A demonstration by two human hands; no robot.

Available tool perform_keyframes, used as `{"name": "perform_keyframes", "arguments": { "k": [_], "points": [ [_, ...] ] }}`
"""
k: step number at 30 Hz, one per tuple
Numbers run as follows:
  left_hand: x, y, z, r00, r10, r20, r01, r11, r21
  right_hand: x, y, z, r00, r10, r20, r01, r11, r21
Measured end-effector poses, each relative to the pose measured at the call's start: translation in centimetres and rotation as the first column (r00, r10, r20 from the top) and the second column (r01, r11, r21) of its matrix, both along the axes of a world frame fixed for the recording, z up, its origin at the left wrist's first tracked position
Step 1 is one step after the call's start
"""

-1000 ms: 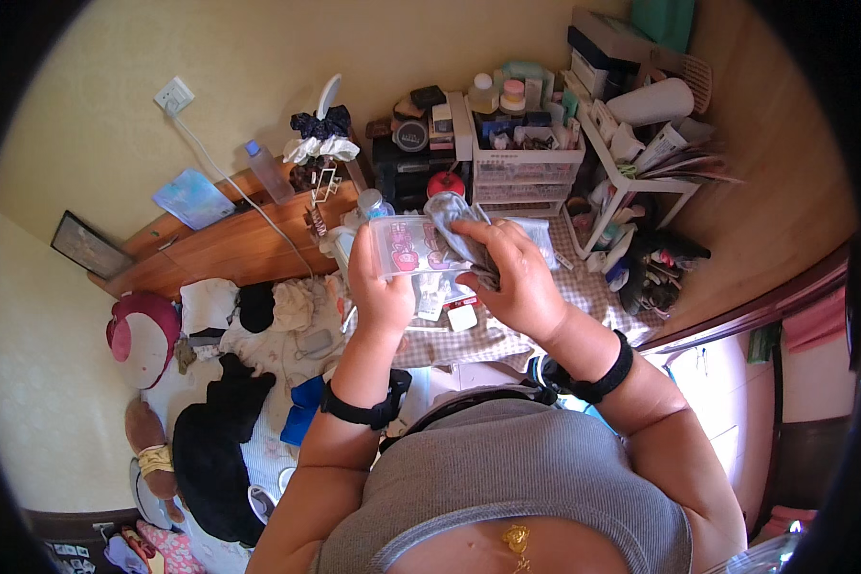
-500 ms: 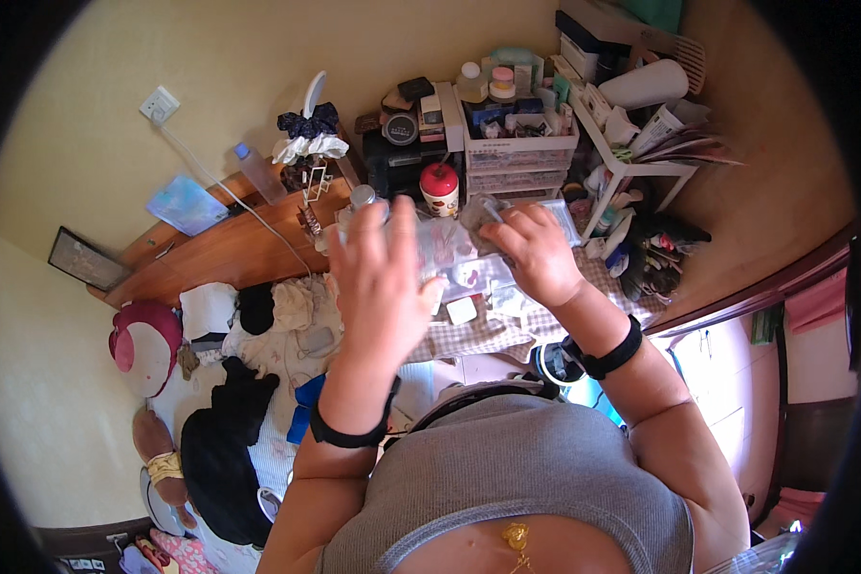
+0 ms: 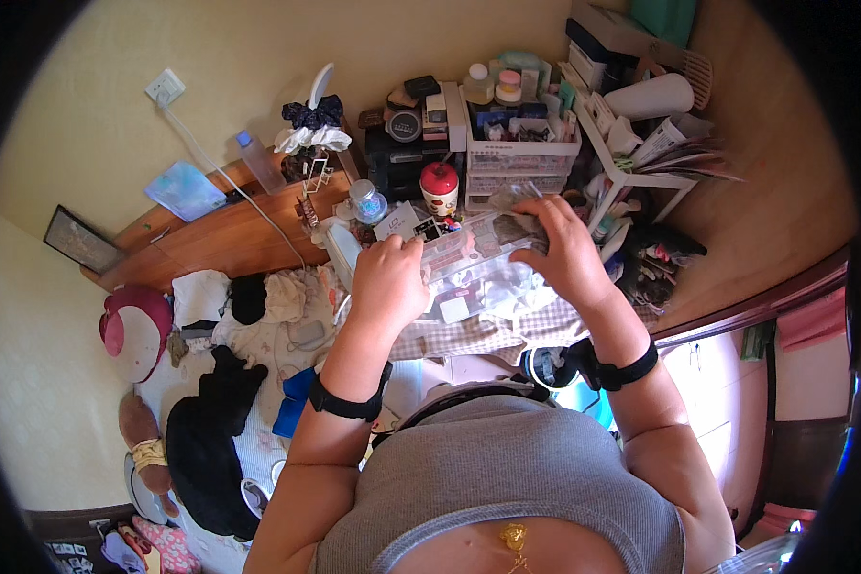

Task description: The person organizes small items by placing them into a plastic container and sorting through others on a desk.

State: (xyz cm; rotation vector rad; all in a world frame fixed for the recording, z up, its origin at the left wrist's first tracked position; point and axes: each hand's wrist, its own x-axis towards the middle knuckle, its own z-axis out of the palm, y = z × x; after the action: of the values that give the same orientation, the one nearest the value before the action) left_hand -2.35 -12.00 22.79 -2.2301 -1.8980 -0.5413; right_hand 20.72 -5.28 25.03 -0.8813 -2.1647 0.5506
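Observation:
Between my hands, at the front of the dressing table, is a clear plastic box [image 3: 483,246] with small items showing through it. My left hand [image 3: 389,287] is closed on its left end, fingers bent over the edge. At the right end, my right hand [image 3: 566,247] grips it with the thumb in front and the fingers behind. A greyish thing in clear plastic [image 3: 517,227] shows between that thumb and fingers; its kind cannot be made out. Below the box lie clear packaging and a small white square [image 3: 455,309]. A red-topped container [image 3: 439,187] stands just behind.
A drawer unit [image 3: 521,150] full of cosmetics stands behind my hands. To its right is a white rack [image 3: 631,172] with papers and a white bottle. A glittery jar [image 3: 365,201] sits left. Clothes and a black garment [image 3: 215,430] lie on the bed.
My left hand has come down from spread, blurred fingers to a grip on the clear box. My right hand has shifted slightly right, and the box now sits between both hands.

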Motion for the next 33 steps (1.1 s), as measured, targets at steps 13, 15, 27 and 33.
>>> {"name": "perform_keyframes", "arguments": {
  "k": [13, 15, 27, 33],
  "points": [
    [1.5, -0.8, 1.3, 0.998, -0.067, -0.016, 0.068, 0.983, 0.17, -3.0, 1.2, -1.2, 0.95, 0.19, 0.249, -0.232, 0.961, 0.152],
    [1.5, -0.9, 1.5, 0.998, -0.063, -0.004, 0.062, 0.976, 0.21, -2.9, 1.3, -1.3, 0.954, 0.174, 0.245, -0.22, 0.96, 0.173],
    [0.3, -2.2, 2.4, 0.998, -0.044, 0.049, 0.034, 0.979, 0.202, 0.3, 2.0, -1.8, 0.981, 0.192, -0.019, -0.19, 0.977, 0.101],
    [-0.3, -1.8, 1.4, 0.995, -0.011, 0.096, -0.012, 0.972, 0.235, 0.7, 2.9, -3.2, 0.86, -0.206, -0.468, 0.004, 0.918, -0.397]
  ]
}}
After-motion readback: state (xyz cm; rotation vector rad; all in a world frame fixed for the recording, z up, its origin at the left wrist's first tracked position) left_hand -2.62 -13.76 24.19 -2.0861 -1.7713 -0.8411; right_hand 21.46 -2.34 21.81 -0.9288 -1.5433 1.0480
